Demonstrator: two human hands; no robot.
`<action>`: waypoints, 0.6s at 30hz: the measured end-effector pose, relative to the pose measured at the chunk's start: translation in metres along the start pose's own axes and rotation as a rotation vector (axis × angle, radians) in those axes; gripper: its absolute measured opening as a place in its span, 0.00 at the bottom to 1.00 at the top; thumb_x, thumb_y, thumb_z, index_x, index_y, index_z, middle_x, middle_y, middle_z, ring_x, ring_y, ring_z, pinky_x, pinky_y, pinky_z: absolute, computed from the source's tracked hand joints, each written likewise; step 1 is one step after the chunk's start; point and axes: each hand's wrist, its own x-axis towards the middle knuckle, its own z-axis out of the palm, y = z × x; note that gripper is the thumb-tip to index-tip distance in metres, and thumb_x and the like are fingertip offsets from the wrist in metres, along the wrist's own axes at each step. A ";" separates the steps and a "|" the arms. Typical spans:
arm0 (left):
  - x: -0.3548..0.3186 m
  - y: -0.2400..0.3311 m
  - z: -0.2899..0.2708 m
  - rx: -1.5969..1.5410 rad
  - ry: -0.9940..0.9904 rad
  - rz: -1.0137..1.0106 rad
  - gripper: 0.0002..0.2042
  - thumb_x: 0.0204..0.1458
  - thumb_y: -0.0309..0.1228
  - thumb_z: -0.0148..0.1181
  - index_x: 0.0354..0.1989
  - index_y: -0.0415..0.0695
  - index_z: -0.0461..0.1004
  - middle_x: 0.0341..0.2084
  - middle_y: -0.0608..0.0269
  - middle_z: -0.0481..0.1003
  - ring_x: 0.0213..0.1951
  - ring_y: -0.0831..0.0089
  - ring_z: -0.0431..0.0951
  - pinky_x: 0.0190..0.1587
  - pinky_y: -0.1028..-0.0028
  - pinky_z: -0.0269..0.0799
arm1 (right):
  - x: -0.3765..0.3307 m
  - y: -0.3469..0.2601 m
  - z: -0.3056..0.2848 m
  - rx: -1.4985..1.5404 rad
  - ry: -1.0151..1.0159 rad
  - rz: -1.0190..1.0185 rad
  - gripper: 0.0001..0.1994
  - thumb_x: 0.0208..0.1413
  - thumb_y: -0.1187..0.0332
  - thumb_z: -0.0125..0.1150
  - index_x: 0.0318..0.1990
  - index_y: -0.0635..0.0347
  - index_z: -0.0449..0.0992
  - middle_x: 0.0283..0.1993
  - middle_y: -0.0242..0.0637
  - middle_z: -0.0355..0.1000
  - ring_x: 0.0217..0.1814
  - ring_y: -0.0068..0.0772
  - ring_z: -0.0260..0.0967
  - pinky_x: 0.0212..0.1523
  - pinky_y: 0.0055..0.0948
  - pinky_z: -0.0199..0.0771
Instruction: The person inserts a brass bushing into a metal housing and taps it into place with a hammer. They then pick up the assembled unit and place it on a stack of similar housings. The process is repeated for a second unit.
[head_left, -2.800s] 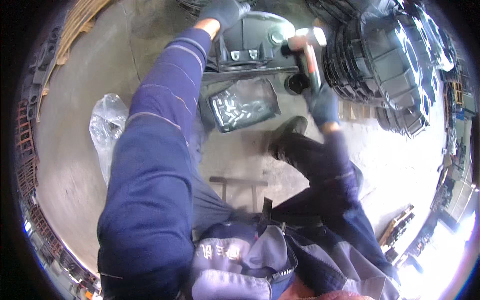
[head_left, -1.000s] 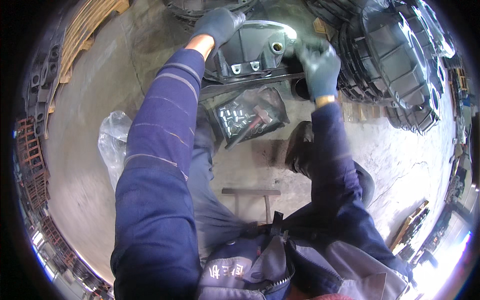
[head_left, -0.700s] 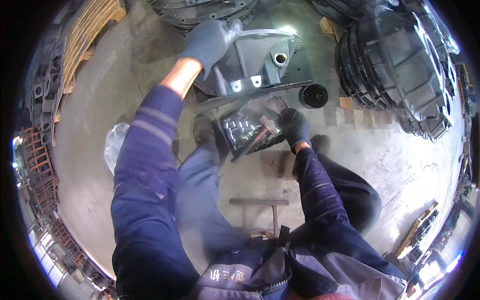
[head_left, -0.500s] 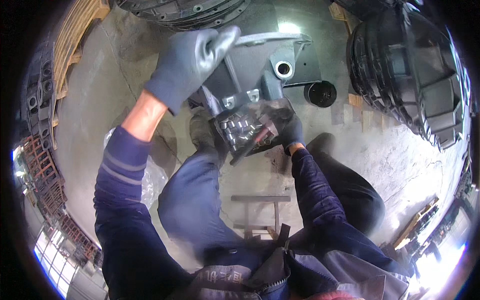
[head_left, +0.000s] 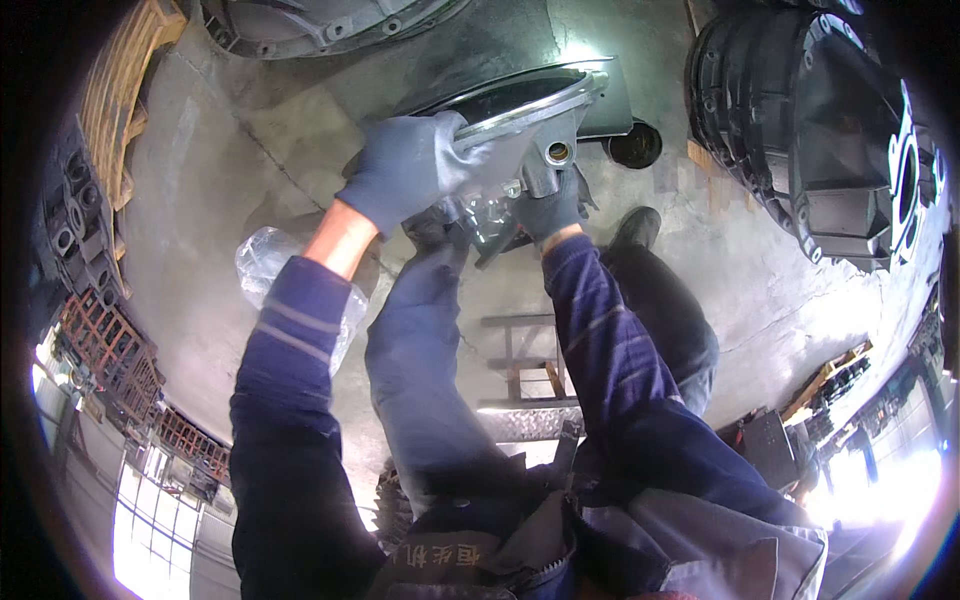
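A grey cast metal housing (head_left: pixel 530 115) is tilted in front of me, its round flange toward the far side and a boss with a hole on its near right. My left hand (head_left: pixel 408 168), in a dark grey glove, is closed around the flange's left edge. Below the boss my gloved right hand (head_left: pixel 552 208) grips the housing's underside, its fingers partly hidden. Between my legs, just under the housing, a box of small shiny metal pieces (head_left: pixel 488 222) shows in part; the housing and right hand cover the rest.
Large dark ribbed castings (head_left: pixel 800 130) stand at the right, and another flanged casting (head_left: pixel 330 25) is at the far edge. A black round can (head_left: pixel 635 146) stands beyond my right hand. Clear plastic wrap (head_left: pixel 268 262) lies left; a small metal stool (head_left: pixel 525 350) is near my legs.
The housing has tipped, so its flange now shows its rim. My left hand has come down and right onto the flange; my right hand has moved up from beside the box to the boss.
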 end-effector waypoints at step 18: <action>-0.127 0.244 -0.041 -0.313 -0.110 0.105 0.29 0.52 0.38 0.68 0.62 0.43 0.71 0.32 0.54 0.82 0.35 0.59 0.84 0.39 0.65 0.79 | -0.210 -0.060 -0.205 1.758 0.482 1.371 0.23 0.66 0.56 0.57 0.65 0.50 0.70 0.63 0.38 0.73 0.63 0.41 0.71 0.63 0.50 0.70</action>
